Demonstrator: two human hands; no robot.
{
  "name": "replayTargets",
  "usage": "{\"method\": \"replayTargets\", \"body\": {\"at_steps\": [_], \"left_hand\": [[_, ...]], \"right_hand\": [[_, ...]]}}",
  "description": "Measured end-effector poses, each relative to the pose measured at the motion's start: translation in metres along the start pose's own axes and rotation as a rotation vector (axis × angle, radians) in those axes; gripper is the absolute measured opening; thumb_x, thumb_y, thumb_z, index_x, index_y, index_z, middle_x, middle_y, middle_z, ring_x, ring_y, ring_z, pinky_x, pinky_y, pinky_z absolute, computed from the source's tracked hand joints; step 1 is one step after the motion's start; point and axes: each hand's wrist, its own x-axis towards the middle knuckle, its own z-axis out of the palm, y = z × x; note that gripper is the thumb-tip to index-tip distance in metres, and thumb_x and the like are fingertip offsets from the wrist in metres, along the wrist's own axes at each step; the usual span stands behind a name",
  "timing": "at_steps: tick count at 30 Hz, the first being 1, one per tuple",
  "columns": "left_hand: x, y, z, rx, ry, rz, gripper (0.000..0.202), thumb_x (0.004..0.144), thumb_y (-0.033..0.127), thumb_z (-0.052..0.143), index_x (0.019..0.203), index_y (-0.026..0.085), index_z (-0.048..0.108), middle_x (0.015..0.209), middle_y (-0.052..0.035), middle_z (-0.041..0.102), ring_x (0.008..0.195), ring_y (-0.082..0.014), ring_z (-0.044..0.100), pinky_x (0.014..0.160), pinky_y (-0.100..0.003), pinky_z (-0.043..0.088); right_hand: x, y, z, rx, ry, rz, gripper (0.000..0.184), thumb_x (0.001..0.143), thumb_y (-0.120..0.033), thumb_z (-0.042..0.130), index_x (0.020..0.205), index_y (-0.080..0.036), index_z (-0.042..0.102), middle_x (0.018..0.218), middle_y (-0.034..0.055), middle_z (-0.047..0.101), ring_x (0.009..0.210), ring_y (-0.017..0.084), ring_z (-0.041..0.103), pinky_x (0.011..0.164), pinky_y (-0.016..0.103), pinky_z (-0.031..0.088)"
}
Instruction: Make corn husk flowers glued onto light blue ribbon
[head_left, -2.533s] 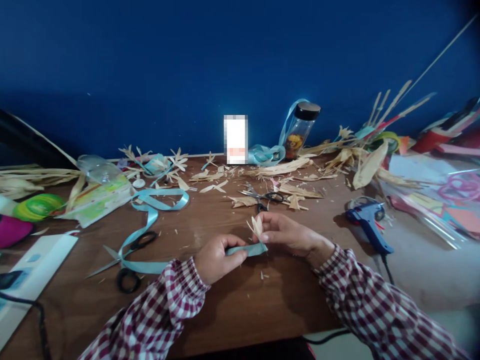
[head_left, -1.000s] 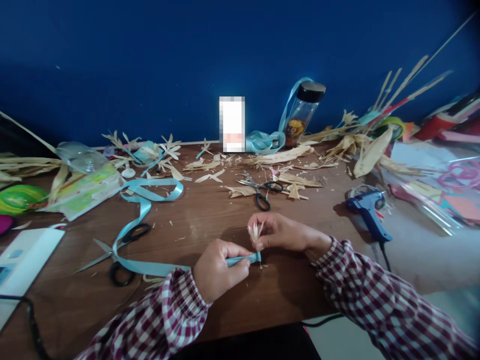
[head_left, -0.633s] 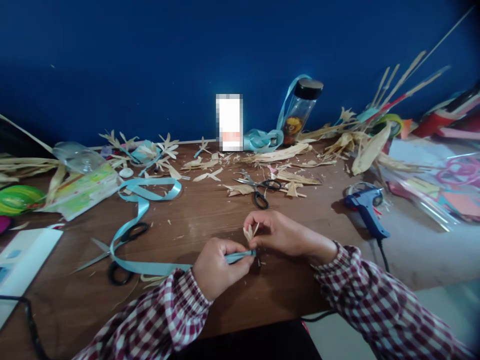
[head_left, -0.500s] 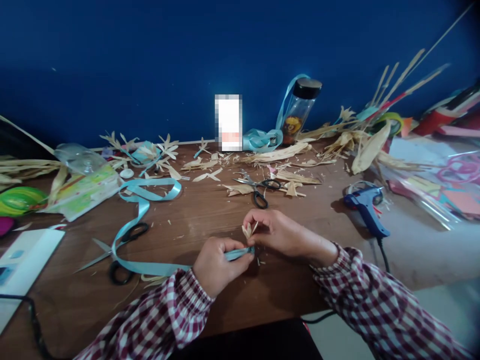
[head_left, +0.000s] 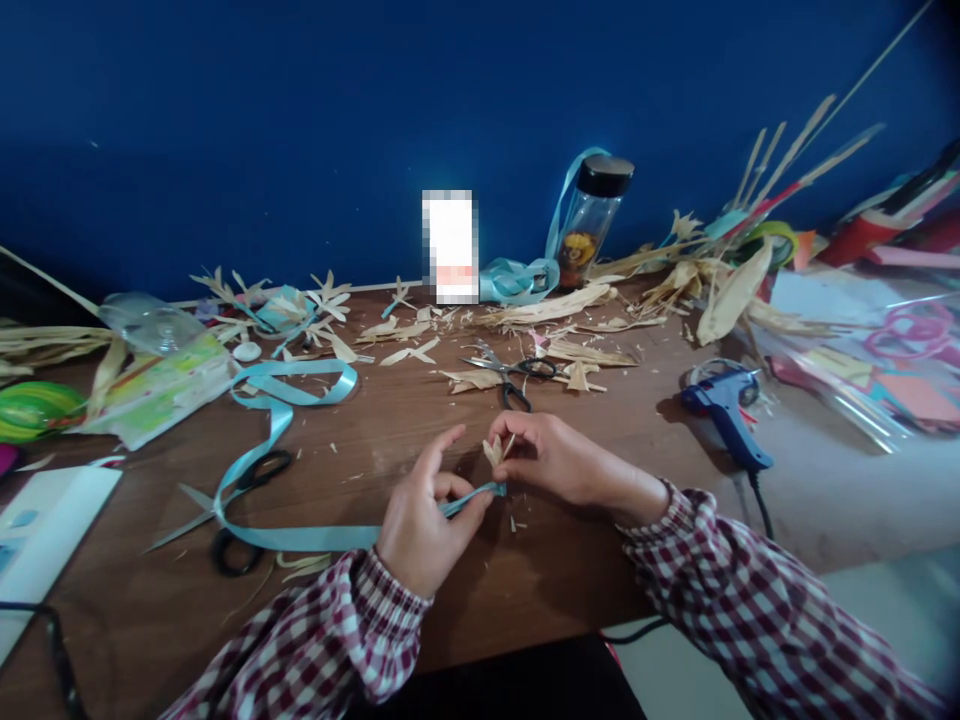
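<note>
My left hand (head_left: 431, 505) pinches a light blue satin ribbon (head_left: 319, 538) between thumb and a bent finger, with its index finger raised off it. The ribbon runs back under the wrist and loops away over the table on the left. In the fingertips of my right hand (head_left: 547, 462) is a small pale husk flower (head_left: 493, 452) with pointed petals. The ribbon's end meets the base of the flower, just below the right fingertips. Whether it is wound around the stem there I cannot tell.
Black-handled scissors (head_left: 510, 372) lie beyond my hands, and a second pair (head_left: 238, 540) lies at left among the ribbon loops. A blue glue gun (head_left: 724, 405) rests at right. Dried husks (head_left: 555, 305) and a leaning jar (head_left: 596, 220) line the back by the blue wall.
My left index finger has lifted away from the ribbon and straightened. The right hand keeps its pinch on the flower. The whole view has shifted slightly.
</note>
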Motion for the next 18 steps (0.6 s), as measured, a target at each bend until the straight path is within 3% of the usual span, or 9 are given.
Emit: {"method": "replayTargets", "body": {"at_steps": [5,8,18], "left_hand": [[0.0006,-0.0001,-0.0001,0.013,-0.009,-0.018,0.063,0.073,0.025,0.063,0.13,0.02,0.039,0.074,0.0015,0.071,0.051,-0.0121,0.057,0.059,-0.027,0.045],[0.0014,-0.0007,-0.0012,-0.038,-0.027,-0.061,0.059,0.073,0.026,0.063,0.128,0.019,0.042,0.073,0.0011,0.071,0.049,-0.0119,0.056,0.055,-0.026,0.044],[0.0003,0.0008,-0.0003,-0.104,-0.031,-0.064,0.055,0.073,0.019,0.06,0.126,0.018,0.044,0.067,0.003,0.069,0.054,-0.013,0.059,0.06,-0.027,0.046]], "right_hand": [[-0.0015,0.0009,0.0015,-0.094,0.021,-0.031,0.012,0.077,-0.018,0.062,0.087,-0.018,0.054,0.074,-0.0023,0.059,0.066,0.011,0.053,0.06,0.021,0.041],[-0.0012,-0.0001,0.0026,-0.121,0.032,-0.032,0.013,0.077,-0.017,0.062,0.087,-0.018,0.054,0.075,-0.0022,0.059,0.066,0.011,0.054,0.061,0.022,0.041],[-0.0017,-0.0002,0.0095,-0.202,0.111,-0.059,0.01,0.079,-0.017,0.06,0.086,-0.019,0.053,0.072,-0.0031,0.057,0.064,0.011,0.052,0.058,0.021,0.039]]}}
